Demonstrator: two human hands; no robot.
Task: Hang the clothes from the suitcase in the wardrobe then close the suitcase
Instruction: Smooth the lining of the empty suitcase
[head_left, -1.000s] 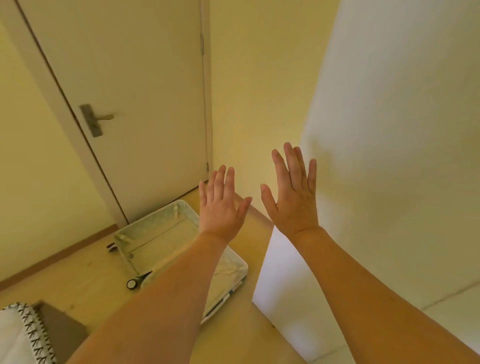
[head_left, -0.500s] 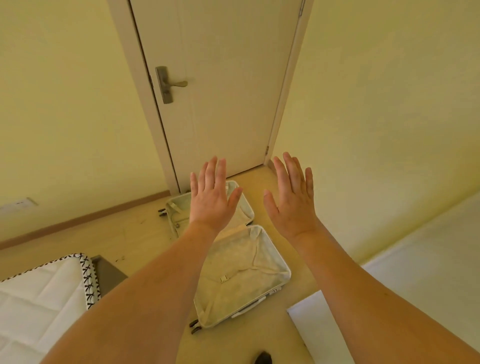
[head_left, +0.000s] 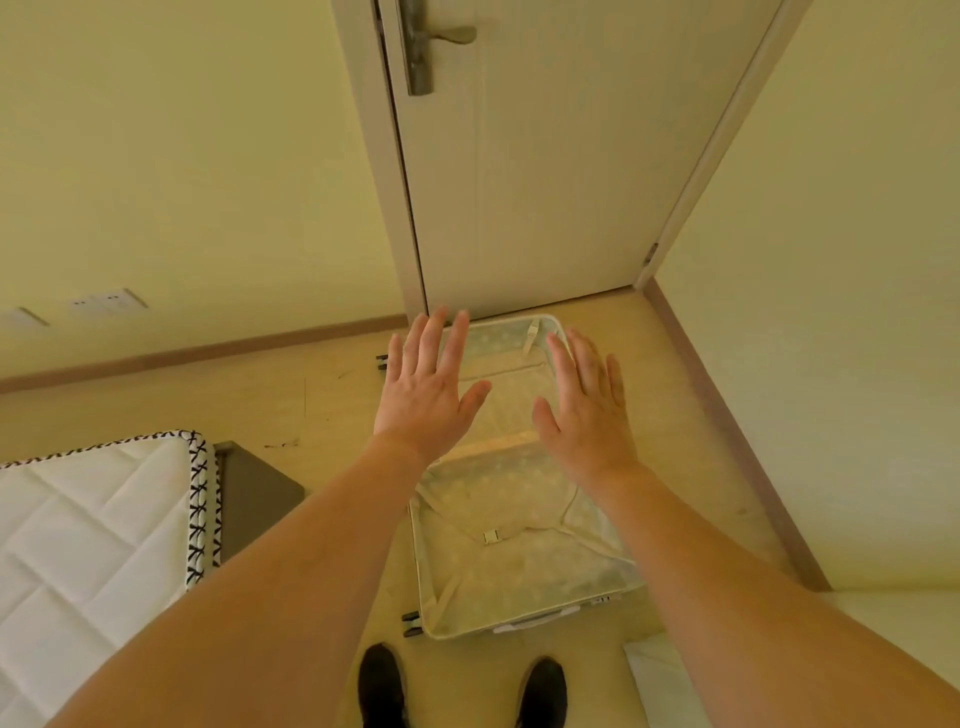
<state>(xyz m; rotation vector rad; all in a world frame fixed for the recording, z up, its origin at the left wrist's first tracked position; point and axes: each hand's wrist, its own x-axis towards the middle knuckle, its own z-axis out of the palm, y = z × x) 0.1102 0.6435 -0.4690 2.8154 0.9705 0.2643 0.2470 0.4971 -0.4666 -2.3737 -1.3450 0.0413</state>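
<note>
A pale suitcase (head_left: 519, 577) lies wide open on the wooden floor in front of me, both lined halves showing no clothes, only loose straps and a buckle. My left hand (head_left: 426, 395) and my right hand (head_left: 584, 410) are stretched out above it, fingers straight and spread, palms down, holding nothing. Both hover in the air over the far half of the case, apart from it. A white corner of the wardrobe (head_left: 670, 686) shows at the lower right; its inside is out of view.
A closed white door (head_left: 530, 171) with a metal handle (head_left: 421, 47) stands just behind the suitcase. A white quilted mattress (head_left: 88, 540) on a dark base sits at the left. My two dark shoes (head_left: 382, 686) stand at the case's near edge. Walls close in on the right.
The view has swung left and down from the wardrobe side to the suitcase, which is now centred below me. Both hands stay spread and have lowered over the case.
</note>
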